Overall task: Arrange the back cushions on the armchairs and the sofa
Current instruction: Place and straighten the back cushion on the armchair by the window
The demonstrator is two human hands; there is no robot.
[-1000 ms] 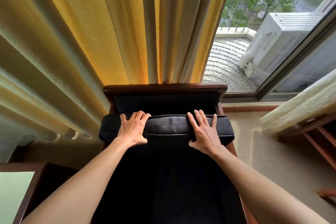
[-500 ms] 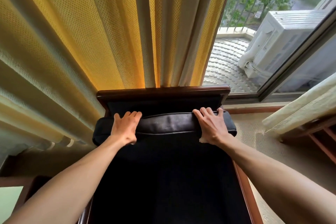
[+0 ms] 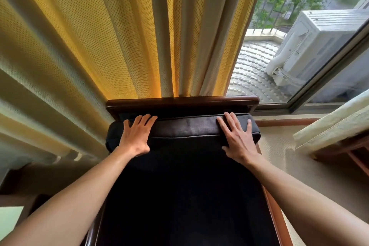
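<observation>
There was one dark-upholstered armchair with a brown wooden frame (image 3: 182, 102), and one dark, long, rectangular back cushion (image 3: 189, 129) on it. Two bare hands showed, a left hand (image 3: 135, 136) and a right hand (image 3: 238, 139). One yellow woven curtain (image 3: 99, 36) hung behind. One white outdoor air-conditioner unit (image 3: 315, 44) stood outside.
</observation>
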